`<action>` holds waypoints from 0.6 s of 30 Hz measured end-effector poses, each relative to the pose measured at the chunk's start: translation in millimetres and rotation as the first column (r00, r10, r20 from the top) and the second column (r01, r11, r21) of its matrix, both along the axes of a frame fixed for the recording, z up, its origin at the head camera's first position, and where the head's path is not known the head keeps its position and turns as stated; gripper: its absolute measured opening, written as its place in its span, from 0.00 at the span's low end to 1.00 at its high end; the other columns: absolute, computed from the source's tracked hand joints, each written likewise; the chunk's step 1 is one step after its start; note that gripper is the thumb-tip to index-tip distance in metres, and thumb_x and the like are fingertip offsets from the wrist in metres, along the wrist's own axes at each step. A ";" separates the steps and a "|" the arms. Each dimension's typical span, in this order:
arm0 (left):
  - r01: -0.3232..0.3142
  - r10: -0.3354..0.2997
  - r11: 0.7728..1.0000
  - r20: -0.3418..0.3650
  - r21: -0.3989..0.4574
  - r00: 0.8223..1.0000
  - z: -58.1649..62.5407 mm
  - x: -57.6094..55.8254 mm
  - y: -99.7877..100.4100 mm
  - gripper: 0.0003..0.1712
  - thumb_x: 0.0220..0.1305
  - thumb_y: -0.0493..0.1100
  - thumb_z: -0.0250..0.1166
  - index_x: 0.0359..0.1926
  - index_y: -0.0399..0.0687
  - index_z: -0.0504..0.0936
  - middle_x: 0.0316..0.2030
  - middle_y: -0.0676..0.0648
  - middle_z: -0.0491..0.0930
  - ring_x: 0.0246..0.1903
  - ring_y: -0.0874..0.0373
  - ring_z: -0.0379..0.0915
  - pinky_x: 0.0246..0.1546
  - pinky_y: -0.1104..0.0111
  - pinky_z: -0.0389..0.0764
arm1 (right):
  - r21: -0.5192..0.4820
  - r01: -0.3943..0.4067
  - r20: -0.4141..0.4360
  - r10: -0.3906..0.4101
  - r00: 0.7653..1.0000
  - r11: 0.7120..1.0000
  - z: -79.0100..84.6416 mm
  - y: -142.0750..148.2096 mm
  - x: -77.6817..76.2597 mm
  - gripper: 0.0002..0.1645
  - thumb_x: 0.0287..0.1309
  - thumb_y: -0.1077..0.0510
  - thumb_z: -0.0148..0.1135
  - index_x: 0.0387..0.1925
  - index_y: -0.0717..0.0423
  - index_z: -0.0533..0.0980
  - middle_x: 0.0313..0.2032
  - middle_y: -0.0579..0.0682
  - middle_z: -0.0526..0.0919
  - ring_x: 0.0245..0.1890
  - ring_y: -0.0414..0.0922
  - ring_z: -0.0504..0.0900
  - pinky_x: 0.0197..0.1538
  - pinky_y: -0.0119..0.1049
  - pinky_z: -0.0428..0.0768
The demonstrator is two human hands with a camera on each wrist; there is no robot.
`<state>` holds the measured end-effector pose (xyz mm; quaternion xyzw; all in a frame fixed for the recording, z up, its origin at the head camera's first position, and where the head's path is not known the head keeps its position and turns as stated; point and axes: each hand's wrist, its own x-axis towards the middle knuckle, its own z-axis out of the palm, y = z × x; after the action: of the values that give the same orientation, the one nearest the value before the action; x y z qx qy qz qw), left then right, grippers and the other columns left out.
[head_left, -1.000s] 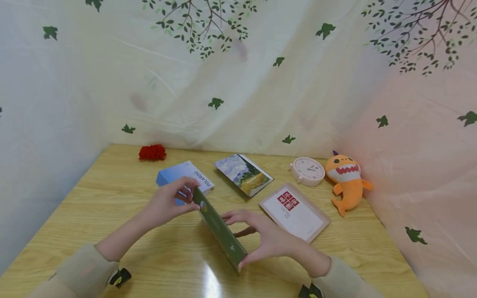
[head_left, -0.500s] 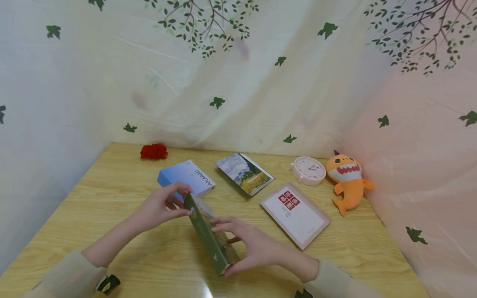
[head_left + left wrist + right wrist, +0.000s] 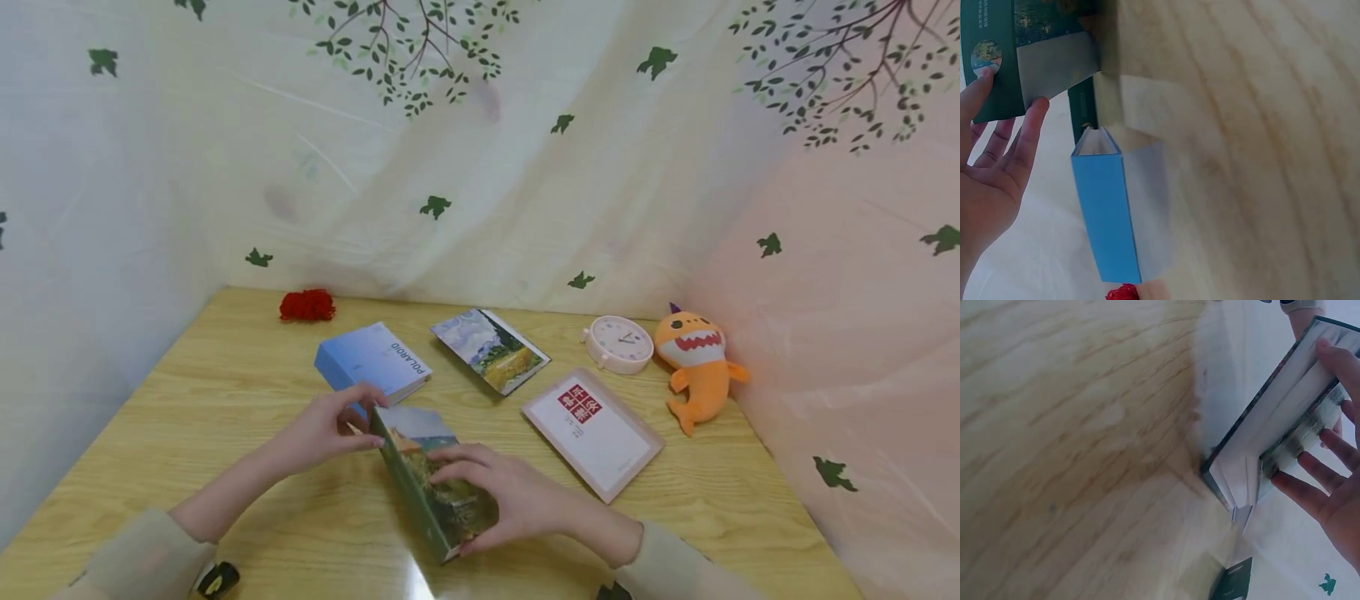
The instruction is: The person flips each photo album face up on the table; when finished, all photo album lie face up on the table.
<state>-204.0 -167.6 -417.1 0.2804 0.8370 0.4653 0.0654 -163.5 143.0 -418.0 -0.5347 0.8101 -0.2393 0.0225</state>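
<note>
A thick green hardcover book (image 3: pixel 420 475) with a painted landscape on its cover is held tilted over the table's near middle, spine toward me. My left hand (image 3: pixel 330 429) pinches its upper left corner; in the left wrist view the thumb lies on the spine by a small round picture and a fingertip touches the book's end. My right hand (image 3: pixel 517 500) grips the lower end. In the right wrist view its thumb presses the page edges (image 3: pixel 1291 406) and its fingertips rest on the cover. Just beyond the left hand lies a blue POLAROID book (image 3: pixel 375 358).
A painting-covered book (image 3: pixel 491 350) and a white book with red characters (image 3: pixel 592 433) lie beyond the hands. Along the back are red yarn (image 3: pixel 307 305), a pink alarm clock (image 3: pixel 618 343) and an orange shark plush (image 3: pixel 697 367). Leaf-printed cloth (image 3: pixel 480 183) surrounds the wooden table (image 3: pixel 187 400).
The green book has tipped over and come lower, so that its landscape cover now faces up. Both hands moved with it, slightly left and down; the other objects stayed put.
</note>
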 end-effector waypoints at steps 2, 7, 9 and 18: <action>0.014 -0.014 1.000 0.007 -0.015 1.000 -5.4 -0.5 0.9 0.22 0.54 0.48 0.70 0.50 0.54 0.74 0.42 0.47 0.77 0.32 0.62 0.80 0.30 0.69 0.82 | 0.012 -0.019 -0.022 0.019 1.000 1.000 -2.3 3.4 -1.5 0.47 0.42 0.38 0.73 0.64 0.38 0.64 0.69 0.43 0.60 0.66 0.42 0.63 0.62 0.39 0.71; 0.063 -0.063 0.998 0.082 0.004 0.995 -14.9 -1.4 4.8 0.22 0.56 0.48 0.69 0.51 0.53 0.76 0.44 0.44 0.76 0.36 0.60 0.81 0.34 0.70 0.82 | 0.046 -0.047 -0.067 0.050 0.997 0.998 -7.4 12.4 -5.7 0.45 0.42 0.39 0.73 0.63 0.39 0.66 0.67 0.43 0.62 0.66 0.41 0.63 0.61 0.37 0.71; 0.079 -0.080 0.997 0.110 0.018 0.991 -16.7 -1.9 6.3 0.23 0.55 0.48 0.70 0.51 0.50 0.75 0.44 0.43 0.76 0.38 0.59 0.81 0.37 0.70 0.82 | 0.061 -0.054 -0.086 0.059 0.995 0.997 -9.8 15.6 -8.3 0.45 0.41 0.39 0.73 0.63 0.39 0.66 0.67 0.43 0.63 0.65 0.41 0.64 0.61 0.36 0.71; 0.126 -0.129 0.992 0.202 0.028 0.971 -24.4 -6.9 12.9 0.25 0.57 0.48 0.69 0.53 0.47 0.73 0.45 0.42 0.72 0.36 0.57 0.80 0.39 0.70 0.81 | 0.109 -0.050 -0.135 0.064 0.989 0.993 -13.3 24.2 -15.1 0.44 0.37 0.40 0.75 0.60 0.41 0.69 0.65 0.44 0.67 0.64 0.42 0.66 0.63 0.40 0.68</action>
<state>-210.9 -154.7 -441.5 0.2850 0.8027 0.4926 0.1786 -178.6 167.2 -431.3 -0.5710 0.8056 -0.1581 0.0013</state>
